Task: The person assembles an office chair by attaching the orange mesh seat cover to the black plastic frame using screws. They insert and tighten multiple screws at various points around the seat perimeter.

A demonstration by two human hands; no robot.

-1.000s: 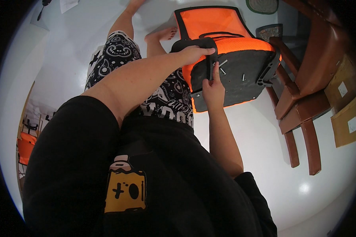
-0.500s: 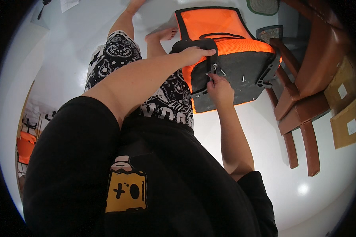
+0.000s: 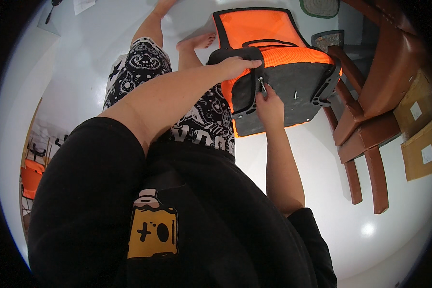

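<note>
An office chair with orange mesh [image 3: 297,56] lies tipped, its dark seat underside [image 3: 285,77] facing me. My left hand [image 3: 235,67] is closed around the black armrest [image 3: 253,54] at the near left side, thumb stretched along it. Just below, my right hand [image 3: 271,105] is closed, fingertips pinched at a thin silver piece that looks like a bolt [image 3: 262,85]. It is at the armrest's bracket; whether it sits in a hole I cannot tell. Another silver bolt [image 3: 295,95] rests on the underside. The other black armrest [image 3: 325,86] is on the far right.
Brown wooden furniture [image 3: 369,129] with legs stands close on the right, with cardboard boxes [image 3: 420,144] beyond it. Mats [image 3: 319,7] lie at the top right. My bare foot [image 3: 197,42] is beside the chair back. Another orange chair [image 3: 32,178] shows at the far left.
My right hand has shifted slightly right and up, from the bracket's lower part to the silver piece near its upper part. A bolt seen beside it before no longer shows separately. My left hand stays put.
</note>
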